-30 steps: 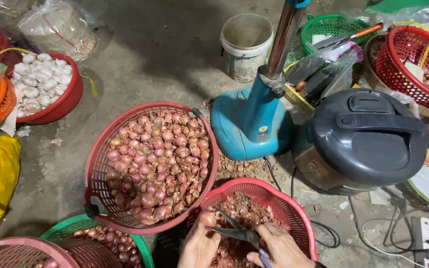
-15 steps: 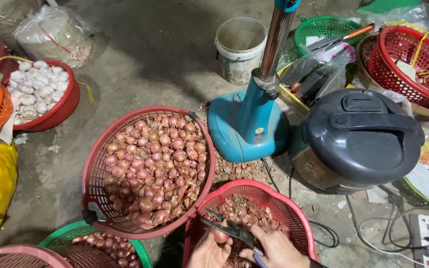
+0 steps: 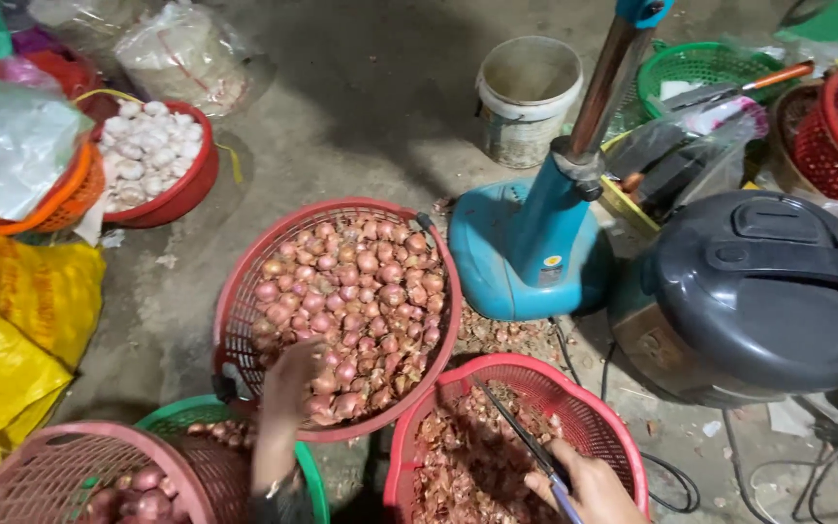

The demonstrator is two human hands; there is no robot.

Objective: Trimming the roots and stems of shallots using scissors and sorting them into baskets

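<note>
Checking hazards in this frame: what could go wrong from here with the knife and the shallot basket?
1. The right hand holds a knife blade-out over the basket of peels; the left hand, returning, might meet the blade.
2. The left hand reaches into the heaped shallots; some could spill over the red basket.
3. Cables lying beside the peel basket might snag.

Bare grey concrete floor point(image 3: 361, 107), dimly lit and shadowed toward twelve o'clock. A dirty white bucket point(image 3: 528, 97) stands at one o'clock; crumpled yellow sacks point(image 3: 21, 320) lie at nine o'clock.
</note>
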